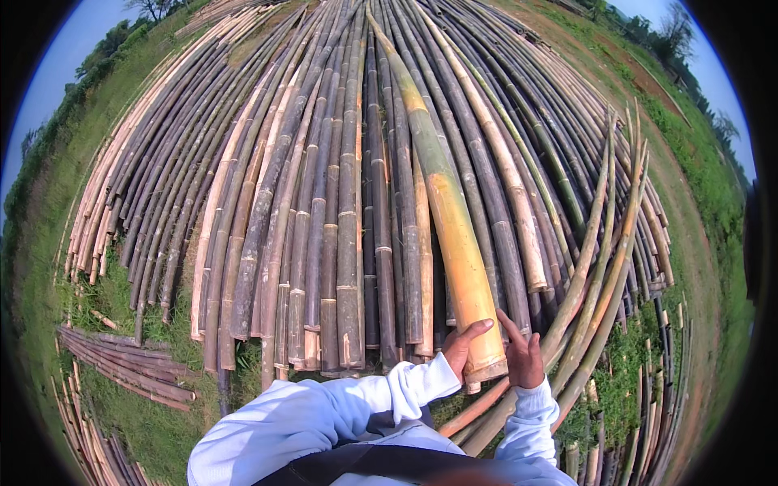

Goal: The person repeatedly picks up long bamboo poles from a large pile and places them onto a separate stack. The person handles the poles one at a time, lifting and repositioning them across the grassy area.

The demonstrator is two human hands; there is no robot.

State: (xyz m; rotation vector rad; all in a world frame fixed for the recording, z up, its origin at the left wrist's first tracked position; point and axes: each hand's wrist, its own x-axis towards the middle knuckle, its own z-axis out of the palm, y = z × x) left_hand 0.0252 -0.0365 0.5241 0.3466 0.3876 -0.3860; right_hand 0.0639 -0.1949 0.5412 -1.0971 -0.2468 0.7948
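A thick yellow bamboo pole (454, 235) lies on top of a wide pile of bamboo poles (324, 202), its cut butt end at the near edge of the pile, right in front of the person, and its length running away up the middle of the picture, turning greener toward the far tip. The left hand (463, 344) is wrapped against the left side of that butt end, thumb lying over the top, so it is clamped on the pole. The right hand (523, 356) is at the right side of the same end, fingers spread and raised; whether it grips the pole or only rests beside it cannot be told. Both forearms, in pale blue sleeves (365, 405), come up from the lower edge. The pile under the pole is mostly grey-brown and tan stems laid side by side, fanning outward. To the right, a few slimmer yellowish poles (600, 267) lie slantwise across the pile's edge, just beside the right hand. At lower left a smaller bundle of dark poles (121, 364) lies apart on the grass (154, 421)
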